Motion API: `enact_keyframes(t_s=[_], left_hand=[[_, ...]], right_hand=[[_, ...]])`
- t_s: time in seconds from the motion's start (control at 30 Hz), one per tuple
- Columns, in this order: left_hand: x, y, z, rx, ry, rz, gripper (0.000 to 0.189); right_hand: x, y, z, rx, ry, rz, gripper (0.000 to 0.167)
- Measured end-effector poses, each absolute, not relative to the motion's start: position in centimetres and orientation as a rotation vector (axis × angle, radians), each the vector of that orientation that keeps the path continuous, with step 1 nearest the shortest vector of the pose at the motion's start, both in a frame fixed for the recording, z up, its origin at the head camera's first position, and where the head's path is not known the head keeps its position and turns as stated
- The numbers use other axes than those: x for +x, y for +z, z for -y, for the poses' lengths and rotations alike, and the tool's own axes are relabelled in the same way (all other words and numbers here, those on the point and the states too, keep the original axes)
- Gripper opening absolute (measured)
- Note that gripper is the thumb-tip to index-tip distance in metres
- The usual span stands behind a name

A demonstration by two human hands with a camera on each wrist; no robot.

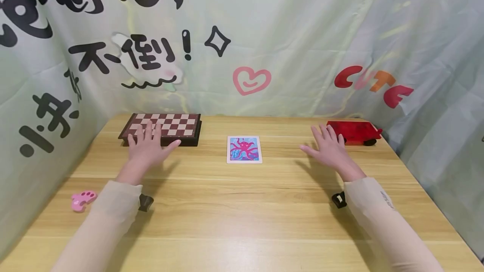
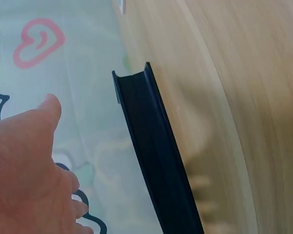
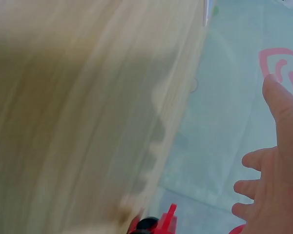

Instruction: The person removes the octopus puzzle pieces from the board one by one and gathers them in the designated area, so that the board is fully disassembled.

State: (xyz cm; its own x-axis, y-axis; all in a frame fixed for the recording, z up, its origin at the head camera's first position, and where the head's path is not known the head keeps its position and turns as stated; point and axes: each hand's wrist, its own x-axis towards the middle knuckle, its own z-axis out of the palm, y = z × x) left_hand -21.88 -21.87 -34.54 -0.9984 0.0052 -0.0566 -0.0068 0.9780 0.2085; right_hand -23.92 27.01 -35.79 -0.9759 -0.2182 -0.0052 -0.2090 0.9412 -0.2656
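Observation:
My left hand (image 1: 148, 148) hovers over the table with its fingers spread, holding nothing. In the head view its fingertips overlap the front of a brown-and-white checkered chessboard box (image 1: 177, 126). The box's dark side (image 2: 154, 151) shows beside the hand in the left wrist view. On the other side, my right hand (image 1: 332, 151) is also raised with spread fingers and nothing in them. Close to its fingertips stands a red toy car (image 1: 353, 132) with black wheels, partly seen in the right wrist view. Between the hands lies a square picture card (image 1: 244, 150) showing a pink octopus.
A small pink object with darker spots (image 1: 83, 200) lies on the left of the wooden table (image 1: 242, 205), beside my left sleeve. Printed cloth curtain (image 1: 295, 45) stands behind the table and along both sides. Black wrist devices (image 1: 339, 200) hang under both cuffs.

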Motion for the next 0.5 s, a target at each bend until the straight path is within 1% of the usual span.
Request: enact_keyframes(t_s=[0.27,0.5], left_hand=[[-22.5,-35.3,20.1,0.146,0.296,-3.080,0.099],[-23.2,-36.3,17.1,0.446,0.307,-3.138,0.091]], right_hand=[[-24.8,-35.4,-25.1,-0.423,-0.445,-3.048,0.088],[-26.0,-36.1,-23.0,-0.540,-0.506,-3.014,0.083]])
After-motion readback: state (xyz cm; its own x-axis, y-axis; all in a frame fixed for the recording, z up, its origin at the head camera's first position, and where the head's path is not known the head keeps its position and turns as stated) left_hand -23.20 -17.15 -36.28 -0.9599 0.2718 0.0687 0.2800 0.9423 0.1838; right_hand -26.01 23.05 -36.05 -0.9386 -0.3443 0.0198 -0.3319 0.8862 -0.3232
